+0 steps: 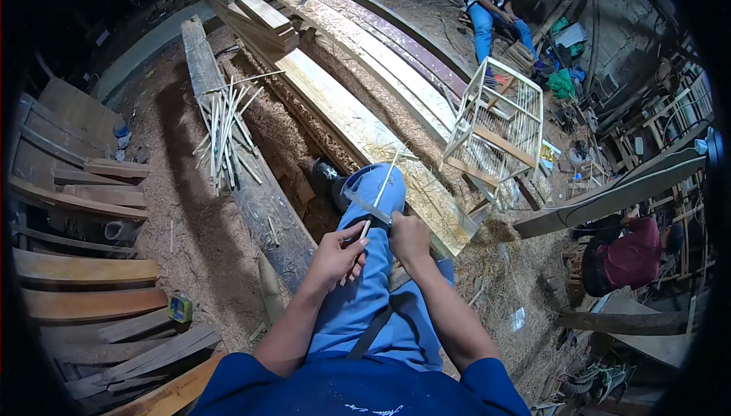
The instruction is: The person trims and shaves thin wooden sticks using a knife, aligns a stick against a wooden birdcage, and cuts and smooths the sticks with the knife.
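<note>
My left hand point(333, 258) pinches a thin pale wooden stick point(385, 180), which slants up and away across my raised knee. My right hand point(410, 241) is wrapped round the handle of a knife point(368, 207). Its blade points left and lies across the stick just beyond my left fingertips; whether the edge bites into the wood is too small to tell. Both hands are over my blue trouser leg. To the left, a loose pile of similar thin sticks point(226, 130) rests on a weathered plank point(266, 203).
Long pale boards point(335, 89) run beyond my knee, strewn with shavings. A slatted wooden cage-like frame point(499, 123) stands on the right. One person point(493, 9) sits at the back; another in a dark red shirt point(632, 252) is at the right. Several planks point(87, 264) line the left.
</note>
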Tool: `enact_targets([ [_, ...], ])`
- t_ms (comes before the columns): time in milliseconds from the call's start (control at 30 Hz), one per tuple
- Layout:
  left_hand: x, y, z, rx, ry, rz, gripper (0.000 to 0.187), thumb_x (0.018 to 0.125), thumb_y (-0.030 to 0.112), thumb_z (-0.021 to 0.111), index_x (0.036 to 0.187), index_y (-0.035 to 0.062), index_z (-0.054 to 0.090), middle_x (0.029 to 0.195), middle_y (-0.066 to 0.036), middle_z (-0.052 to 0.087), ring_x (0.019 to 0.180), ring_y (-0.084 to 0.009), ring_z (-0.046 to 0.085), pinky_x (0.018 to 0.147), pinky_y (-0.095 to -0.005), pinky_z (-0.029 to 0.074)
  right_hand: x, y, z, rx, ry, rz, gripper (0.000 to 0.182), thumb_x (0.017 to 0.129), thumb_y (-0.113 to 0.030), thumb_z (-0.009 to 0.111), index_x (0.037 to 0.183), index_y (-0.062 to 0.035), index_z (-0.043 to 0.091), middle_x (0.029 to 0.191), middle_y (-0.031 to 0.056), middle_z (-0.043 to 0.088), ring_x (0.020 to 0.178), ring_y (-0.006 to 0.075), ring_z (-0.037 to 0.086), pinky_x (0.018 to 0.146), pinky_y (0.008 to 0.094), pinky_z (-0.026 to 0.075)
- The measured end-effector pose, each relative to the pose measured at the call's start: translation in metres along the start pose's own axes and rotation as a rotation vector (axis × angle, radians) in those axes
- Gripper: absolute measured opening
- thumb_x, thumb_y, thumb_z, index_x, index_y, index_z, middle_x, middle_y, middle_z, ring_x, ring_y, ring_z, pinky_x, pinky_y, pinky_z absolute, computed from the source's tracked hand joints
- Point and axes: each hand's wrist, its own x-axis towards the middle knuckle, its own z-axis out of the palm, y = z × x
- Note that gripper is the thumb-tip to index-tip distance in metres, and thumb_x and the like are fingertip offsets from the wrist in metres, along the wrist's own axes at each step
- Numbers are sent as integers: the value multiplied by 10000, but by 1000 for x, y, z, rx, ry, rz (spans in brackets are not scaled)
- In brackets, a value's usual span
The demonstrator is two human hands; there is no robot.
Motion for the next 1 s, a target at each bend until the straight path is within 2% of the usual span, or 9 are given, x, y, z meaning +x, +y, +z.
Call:
enact_targets([
  [100,7,-6,6,-18,85,-1,424,981,132,612,1395,75,543,632,19,565,434,-36,446,369,-201,346,-2,1,-2,3,-45,-51,81,821,-56,566,865,-33,629,807,229,683,765,411,695,670,537,551],
  [167,13,-19,5,-33,127,97,379,974,118,622,1348,62,592,612,45,528,428,-24,396,372,-202,310,-2,0,-1,-3,-52,-38,88,839,-66,550,862,-35,629,795,226,680,760,416,693,665,537,550],
  [267,6,-17,8,-21,135,101,358,972,108,624,1326,54,612,606,64,493,432,-14,356,379,-205,280,1,6,14,21,1,38,96,851,-73,541,851,-32,627,782,227,678,760,418,692,661,538,549],
  [500,-5,-32,4,-81,172,90,354,964,79,628,1315,35,616,611,75,480,485,-10,364,417,-205,284,11,6,15,19,-30,78,100,858,-72,540,846,-24,627,803,237,681,766,421,691,670,543,543],
  [600,-9,-38,6,-79,186,176,342,974,96,621,1311,37,620,579,69,468,441,-15,355,387,-204,271,18,11,19,-1,-11,114,112,846,-90,561,849,-18,646,818,247,682,779,427,690,683,542,543],
  [667,-27,-36,4,14,208,108,355,963,84,635,1316,51,620,597,75,483,477,-12,368,408,-213,286,32,22,22,52,53,232,83,771,-73,599,810,-17,647,802,265,667,797,450,671,715,560,525],
  [700,-31,-35,3,-5,208,96,324,981,110,613,1300,59,636,581,64,484,454,-16,366,394,-217,290,36,23,16,44,38,213,117,786,-99,582,817,-17,659,855,267,675,817,452,671,723,557,529],
  [800,-28,-24,3,-15,237,65,307,1004,148,583,1292,65,645,563,53,482,430,-21,361,381,-223,291,37,14,2,28,11,184,127,810,-90,580,816,-18,684,842,252,683,814,432,686,729,540,543],
  [1000,5,0,0,1,96,44,392,1006,196,585,1377,70,559,639,17,536,417,-52,428,353,-217,340,23,-7,-10,3,-32,70,121,815,-85,576,835,-32,683,818,239,683,782,423,690,699,531,552],
])
